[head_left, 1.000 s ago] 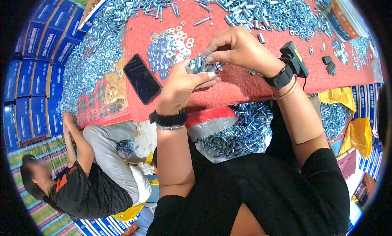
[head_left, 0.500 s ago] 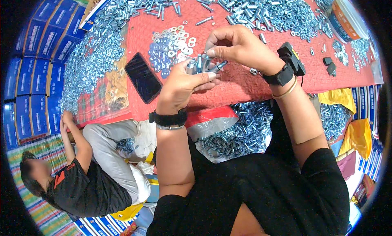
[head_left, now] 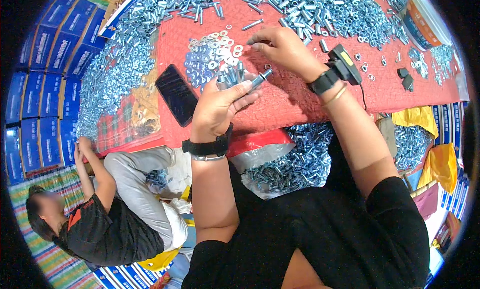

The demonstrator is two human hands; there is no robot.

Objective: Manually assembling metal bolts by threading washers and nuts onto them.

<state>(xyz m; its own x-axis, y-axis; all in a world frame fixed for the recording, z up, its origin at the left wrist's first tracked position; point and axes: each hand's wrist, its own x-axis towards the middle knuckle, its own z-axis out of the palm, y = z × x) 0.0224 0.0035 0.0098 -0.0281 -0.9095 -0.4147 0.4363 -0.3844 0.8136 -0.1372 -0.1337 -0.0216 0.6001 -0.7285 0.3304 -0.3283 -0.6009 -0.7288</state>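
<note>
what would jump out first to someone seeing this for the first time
The red table strewn with silvery bolts and nuts, thickest along its far edge, catches the eye first. At the centre, the left hand grips a bundle of bolts, while the right hand hovers just past it near a pile of washers. A black phone lies left of the hands, and another person sits lower left.

Single view, head-worn fisheye, left of a side-by-side pair. Looks steeply down from above at the red worktop (head_left: pixel 300 104); hands close, mid-frame. Forearms enter from lower edge. Straight edges bow toward the dark circular rim.
</note>
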